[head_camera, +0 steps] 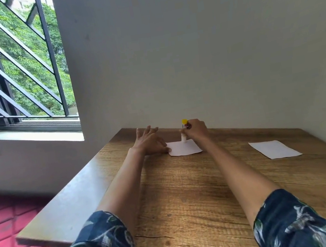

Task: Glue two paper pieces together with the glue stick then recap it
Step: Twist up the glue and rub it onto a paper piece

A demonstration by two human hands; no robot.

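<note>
Glue stick on the first paper piece, far end of the wooden surface.

My right hand [197,130] grips the upright glue stick [184,131], yellow end up, pale tip touching the white paper piece [183,148] near the back edge by the wall [199,44]; its label is too small to read. My left hand [150,141], fingers spread flat, presses that piece's left edge. The second paper piece [275,149] lies well apart to the right, with bare surface [189,193] between and toward me.
</note>
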